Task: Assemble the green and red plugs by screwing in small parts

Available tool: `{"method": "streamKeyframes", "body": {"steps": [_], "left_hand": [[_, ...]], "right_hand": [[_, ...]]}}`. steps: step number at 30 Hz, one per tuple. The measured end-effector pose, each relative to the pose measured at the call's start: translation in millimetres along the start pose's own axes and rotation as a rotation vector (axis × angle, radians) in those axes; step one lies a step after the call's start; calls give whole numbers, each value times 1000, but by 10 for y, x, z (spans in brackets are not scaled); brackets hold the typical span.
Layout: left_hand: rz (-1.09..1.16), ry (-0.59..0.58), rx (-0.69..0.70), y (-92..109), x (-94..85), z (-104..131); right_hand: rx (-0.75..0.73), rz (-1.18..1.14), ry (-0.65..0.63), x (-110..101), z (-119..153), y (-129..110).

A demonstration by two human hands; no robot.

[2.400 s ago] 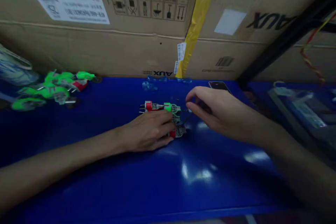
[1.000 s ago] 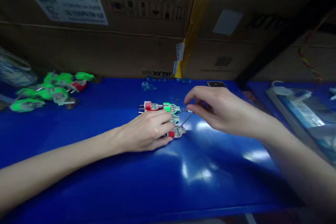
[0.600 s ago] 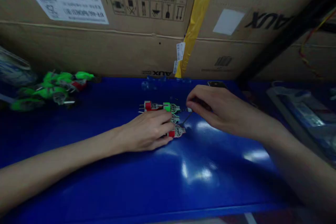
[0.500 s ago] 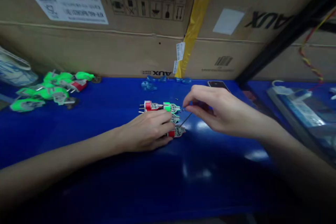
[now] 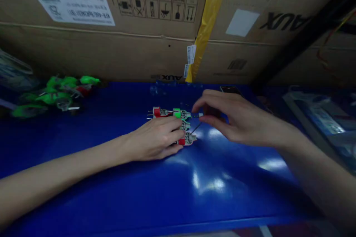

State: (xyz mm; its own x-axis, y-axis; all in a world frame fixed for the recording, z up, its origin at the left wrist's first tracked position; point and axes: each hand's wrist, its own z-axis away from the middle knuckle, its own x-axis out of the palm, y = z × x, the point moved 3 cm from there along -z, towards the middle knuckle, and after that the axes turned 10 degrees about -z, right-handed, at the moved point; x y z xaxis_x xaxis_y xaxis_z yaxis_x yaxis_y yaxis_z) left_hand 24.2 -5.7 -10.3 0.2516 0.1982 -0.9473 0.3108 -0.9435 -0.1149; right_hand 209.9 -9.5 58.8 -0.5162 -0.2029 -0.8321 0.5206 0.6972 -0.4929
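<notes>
My left hand (image 5: 160, 137) lies over a row of opened plug housings, its fingers curled against them and hiding part of the row. A red-and-grey housing (image 5: 187, 139) sticks out at the near end. At the far end lie a green housing (image 5: 180, 113) and a red one with metal pins (image 5: 157, 112). To the right, my right hand (image 5: 225, 114) hovers with thumb and index finger apart. A thin dark shaft, like a screwdriver (image 5: 196, 128), slants from the near housing up under this hand; its handle is hidden. Tiny screws (image 5: 195, 116) lie by the fingertips.
Green plug parts (image 5: 55, 94) are heaped at the far left. Clear bluish pieces (image 5: 158, 88) lie by the cardboard boxes (image 5: 125, 55) at the back. A phone (image 5: 230, 89) is behind my right hand. A plastic-covered case (image 5: 319, 114) stands at the right.
My right thumb and index finger have parted, and a small pale piece now shows between them. My left hand and the housings stay put. The picture has darkened at the sides.
</notes>
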Motion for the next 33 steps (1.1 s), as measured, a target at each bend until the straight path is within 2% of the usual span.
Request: {"method": "streamKeyframes", "body": {"steps": [3, 8, 10, 13, 15, 20, 22, 26, 28, 31, 33], "left_hand": [[7, -7, 1, -4, 7, 4], [5, -3, 7, -6, 4, 1], [1, 0, 9, -2, 0, -2], [5, -11, 3, 1, 1, -1], [5, -13, 2, 3, 3, 1], [-4, -6, 4, -1, 7, 0], [-2, 0, 5, -2, 3, -3], [-2, 7, 8, 1, -6, -7], [-6, -4, 4, 3, -1, -4], [-12, -18, -5, 2, 9, 1], [-13, -10, -9, 0, 9, 2]], "right_hand": [[-51, -50, -40, -3, 7, -27], [134, 79, 33, 7, 2, 44], [92, 78, 36, 3, 2, 29], [-50, -32, -42, 3, 8, -49], [-77, -66, -80, 12, 8, -83], [99, 107, 57, 13, -14, -2], [65, 96, 32, 7, -16, -6], [-81, -33, -102, -7, 4, -103], [-56, -16, -64, -9, 9, -116], [41, 68, 61, 4, 5, -75], [55, 77, 81, 21, 1, -50]]}}
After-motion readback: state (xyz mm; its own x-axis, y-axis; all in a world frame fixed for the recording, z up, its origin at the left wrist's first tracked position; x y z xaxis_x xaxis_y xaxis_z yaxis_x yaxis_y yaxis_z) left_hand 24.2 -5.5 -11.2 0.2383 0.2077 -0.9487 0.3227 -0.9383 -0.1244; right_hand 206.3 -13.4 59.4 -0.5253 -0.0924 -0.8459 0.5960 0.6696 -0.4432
